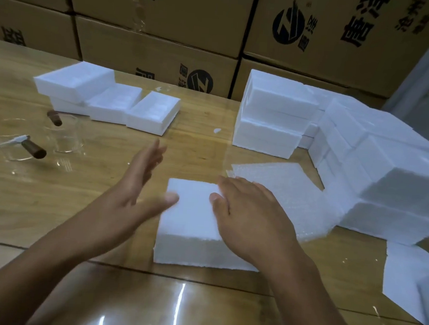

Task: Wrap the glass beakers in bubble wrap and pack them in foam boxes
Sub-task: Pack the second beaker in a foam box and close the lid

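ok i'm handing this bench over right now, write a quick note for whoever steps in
Left hand: open, fingers straight, at the left edge of the closed foam box.
Right hand: open, flat on that box's top.
Bubble wrap sheets lie just right of the box. Bare glass beakers stand at the table's left.
Open foam boxes are at back left, a foam stack at right.
Done: the box in front is closed; its contents are hidden.
Left: wrap and pack the bare beakers.
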Motion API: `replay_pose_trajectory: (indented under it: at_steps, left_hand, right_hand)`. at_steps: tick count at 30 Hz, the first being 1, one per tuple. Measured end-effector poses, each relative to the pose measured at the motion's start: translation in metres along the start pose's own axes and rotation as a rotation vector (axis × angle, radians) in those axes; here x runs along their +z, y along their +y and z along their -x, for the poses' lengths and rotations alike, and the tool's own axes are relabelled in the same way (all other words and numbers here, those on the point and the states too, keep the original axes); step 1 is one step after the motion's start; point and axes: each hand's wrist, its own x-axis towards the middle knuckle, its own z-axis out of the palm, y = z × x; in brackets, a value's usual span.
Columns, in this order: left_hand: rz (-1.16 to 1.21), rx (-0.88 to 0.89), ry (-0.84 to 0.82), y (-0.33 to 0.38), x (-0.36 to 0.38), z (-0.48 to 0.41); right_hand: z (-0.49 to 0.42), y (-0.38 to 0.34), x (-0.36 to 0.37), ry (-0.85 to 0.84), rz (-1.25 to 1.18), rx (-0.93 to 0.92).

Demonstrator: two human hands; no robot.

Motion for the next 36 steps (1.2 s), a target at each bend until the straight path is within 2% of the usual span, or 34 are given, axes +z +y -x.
replay_pose_trajectory:
  at_steps: [3, 8, 11, 16, 21, 25, 36]
  left_hand:
    - [-0.342, 0.053, 0.147, 0.026, 0.014, -0.021]
    - [-0.886, -0.139, -0.045, 0.033, 0.046, -0.07]
    - [-1.02, -0.076, -0.061, 0.025, 0.05, -0.077]
    - [-1.03, 0.004, -0.027, 0.018, 0.05, -0.074]
    - [-0.941, -0.078, 0.016, 0.016, 0.052, -0.075]
    - [-0.932, 0.002, 0.004, 0.018, 0.052, -0.073]
    - [-0.938, -0.074, 0.034, 0.017, 0.053, -0.078]
  right_hand:
    - [0.002, 0.0, -0.001, 0.02, -0.008, 0.011]
    - [0.0, -0.004, -0.002, 0.027, 0.078, -0.001]
    - [0.0, -0.007, -0.005, 0.001, 0.091, -0.01]
    - [-0.014, -0.002, -0.023, -0.18, 0.037, 0.008]
    - [-0.023, -0.003, -0.025, -0.09, 0.014, 0.029]
    - [-0.023, -0.001, -0.017, 0.012, 0.095, -0.043]
    - [-0.027, 0.0, -0.016, 0.035, 0.149, -0.11]
